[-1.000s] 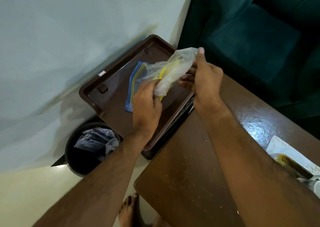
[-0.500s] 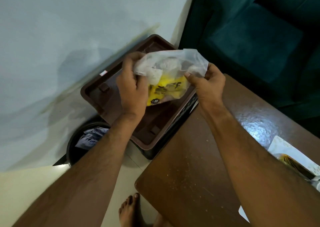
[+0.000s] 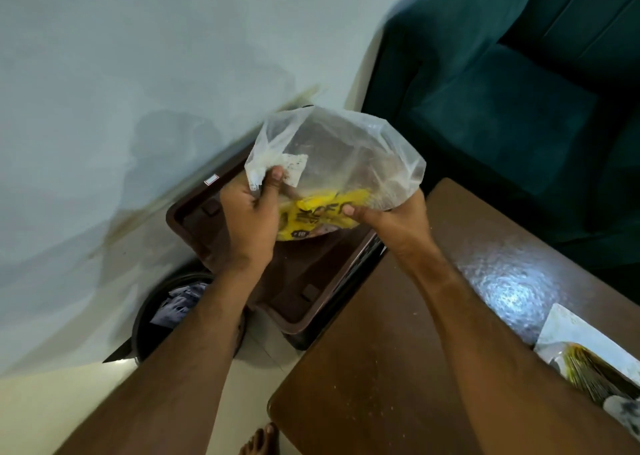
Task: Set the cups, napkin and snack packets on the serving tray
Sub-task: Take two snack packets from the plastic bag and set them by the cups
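A clear plastic bag [image 3: 341,156] hangs in the air above the brown serving tray [image 3: 294,281]. My left hand [image 3: 247,222] pinches the bag's left edge and my right hand [image 3: 391,217] grips its lower right side. Inside the bag lies a yellow snack packet [image 3: 318,215] with dark lettering, along with a small white paper piece [image 3: 294,168]. The tray sits low beside the wall, and the bag and my hands hide most of its floor. No cups or napkin show here.
A brown wooden table [image 3: 398,350] fills the lower right, with a white-edged packet [image 3: 595,357] at its right edge. A black bin [image 3: 173,312] holding crumpled wrappers stands on the floor left of the tray. A teal sofa [image 3: 502,108] lies behind. My bare foot [image 3: 261,440] shows below.
The bag was lifted from the tray and spread wider between both hands. The blue packet seen on the tray a second ago is out of sight; the yellow packet shows inside the bag.
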### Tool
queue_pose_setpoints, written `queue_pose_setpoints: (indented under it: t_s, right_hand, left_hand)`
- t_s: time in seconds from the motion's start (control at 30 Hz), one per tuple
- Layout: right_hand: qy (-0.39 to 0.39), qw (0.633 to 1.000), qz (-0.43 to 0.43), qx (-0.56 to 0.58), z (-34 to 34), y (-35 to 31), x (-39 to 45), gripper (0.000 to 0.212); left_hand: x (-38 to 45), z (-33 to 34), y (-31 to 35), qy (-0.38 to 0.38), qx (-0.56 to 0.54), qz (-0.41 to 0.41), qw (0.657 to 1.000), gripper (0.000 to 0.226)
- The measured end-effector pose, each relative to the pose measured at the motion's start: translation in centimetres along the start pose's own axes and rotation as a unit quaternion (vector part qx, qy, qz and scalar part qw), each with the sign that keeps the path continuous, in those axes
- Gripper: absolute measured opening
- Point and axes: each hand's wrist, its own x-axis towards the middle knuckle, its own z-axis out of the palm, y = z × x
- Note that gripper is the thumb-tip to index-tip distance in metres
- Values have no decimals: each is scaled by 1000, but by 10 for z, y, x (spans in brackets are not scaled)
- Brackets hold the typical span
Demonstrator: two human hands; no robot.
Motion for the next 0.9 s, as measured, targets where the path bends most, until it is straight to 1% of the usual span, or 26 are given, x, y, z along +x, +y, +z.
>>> queue_pose_setpoints:
  t_s: [0.07, 0.1, 0.17, 0.23, 0.3, 0.33, 0.4, 0.43, 0.5, 0.53, 0.6, 0.67, 0.7, 0.8, 0.9]
  right_hand:
    - [4, 1000, 0, -14, 0, -1, 3, 62]
    - [11, 1000, -7, -16, 0, -4, 5, 58]
    - [34, 999, -9, -10, 6, -9, 6, 48]
    - [53, 999, -15, 1, 15, -17, 5, 40]
    - [71, 996, -45, 3, 23, -31, 3, 55]
    - [78, 994, -70, 9, 25, -36, 4, 54]
    - [109, 989, -104, 2, 29, -33, 9, 34]
    - [123, 988, -93, 4, 32, -30, 9, 30]
    - [142, 989, -31, 15, 37, -28, 4, 33]
    - [151, 988, -20, 12, 37, -28, 3, 31]
    - [156, 986, -62, -2, 37, -36, 3, 26]
    - [161, 982, -99, -8, 38, -43, 7, 19]
    - [168, 981, -93, -12, 39, -42, 10, 21]
    - [184, 982, -48, -15, 44, -40, 13, 27]
    - [203, 977, -65, -20, 49, -48, 13, 27]
  left_hand:
    - [6, 1, 2, -19, 2, -4, 1000, 30]
    - [8, 1, 3, -20, -3, -8, 1000, 24]
    - [11, -5, 2, -23, -37, -19, 999, 3]
    - [10, -13, -2, -20, -59, -32, 998, 21]
    - [6, -20, -8, -12, -57, -36, 998, 32]
    - [4, -20, -10, -10, -53, -31, 998, 33]
    - [5, -19, -13, -3, -38, -21, 999, 27]
    - [6, -18, -12, 2, -24, -19, 1000, 22]
    - [11, -16, -10, 8, 5, -18, 1000, 13]
    - [14, -15, -8, 11, 10, -17, 1000, 10]
    - [23, -15, -3, 20, 2, -6, 1000, 8]
    - [33, -13, 1, 23, 0, 20, 1000, 11]
    - [36, -11, 2, 19, 7, 25, 999, 11]
    - [38, -11, 2, 1, 19, 2, 1000, 14]
    - [42, -16, 1, -3, 28, 30, 999, 24]
